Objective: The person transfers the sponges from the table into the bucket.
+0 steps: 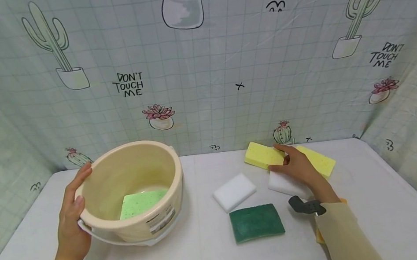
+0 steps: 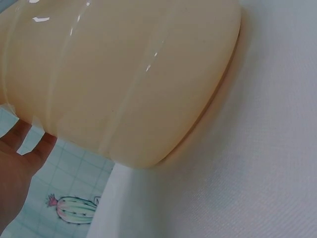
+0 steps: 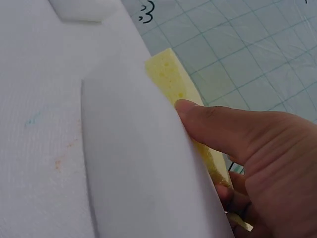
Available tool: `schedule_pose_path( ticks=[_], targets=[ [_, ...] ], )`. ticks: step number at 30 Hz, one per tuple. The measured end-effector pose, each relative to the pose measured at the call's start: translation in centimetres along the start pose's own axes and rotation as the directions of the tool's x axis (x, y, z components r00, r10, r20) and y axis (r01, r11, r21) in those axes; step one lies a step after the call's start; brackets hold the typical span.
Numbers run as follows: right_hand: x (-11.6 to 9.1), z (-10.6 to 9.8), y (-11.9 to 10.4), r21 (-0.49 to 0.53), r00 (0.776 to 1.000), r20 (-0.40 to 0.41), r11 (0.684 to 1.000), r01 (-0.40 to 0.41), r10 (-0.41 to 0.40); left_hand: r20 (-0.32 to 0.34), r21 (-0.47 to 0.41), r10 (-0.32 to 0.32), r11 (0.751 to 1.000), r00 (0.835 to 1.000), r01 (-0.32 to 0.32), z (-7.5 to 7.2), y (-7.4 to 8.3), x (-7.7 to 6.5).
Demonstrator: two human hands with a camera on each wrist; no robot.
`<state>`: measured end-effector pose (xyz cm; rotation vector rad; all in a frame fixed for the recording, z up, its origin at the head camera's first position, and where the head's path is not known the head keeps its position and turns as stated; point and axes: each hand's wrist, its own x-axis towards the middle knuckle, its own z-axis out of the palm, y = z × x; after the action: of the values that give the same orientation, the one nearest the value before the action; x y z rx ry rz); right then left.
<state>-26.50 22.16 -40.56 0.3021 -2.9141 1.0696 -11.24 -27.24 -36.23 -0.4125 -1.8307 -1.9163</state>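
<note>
The right hand point(image 1: 299, 167) is pinching the left yellow sponge point(image 1: 261, 154) (long axis slanting far-left to near-right) far on the table point(image 1: 205, 246), right of the bucket point(image 1: 134, 169) the left hand point(image 1: 70, 220) is gripping.

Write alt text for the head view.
Person's right hand pinches a yellow sponge; left hand rests against a cream bucket containing a light green sponge. Two white blocks, another yellow sponge and a dark green pad lie nearby.
</note>
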Motion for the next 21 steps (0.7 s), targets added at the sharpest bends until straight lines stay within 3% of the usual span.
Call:
schedule_pose_path(
  ticks=[11, 21],
  targets=[
    [0.15, 0.41, -0.19, -0.057, 0.998, -0.057, 0.998, 0.028, -0.031, 0.030, -0.032, 0.042, 0.999, 0.999, -0.041, -0.11, -0.24, 0.00],
    [-0.10, -0.07, -0.59, -0.073, 0.991, -0.124, 0.997, 0.033, -0.042, 0.004, -0.006, -0.015, 1.000, 1.000, 0.015, -0.03, 0.08, -0.03]
  ],
)
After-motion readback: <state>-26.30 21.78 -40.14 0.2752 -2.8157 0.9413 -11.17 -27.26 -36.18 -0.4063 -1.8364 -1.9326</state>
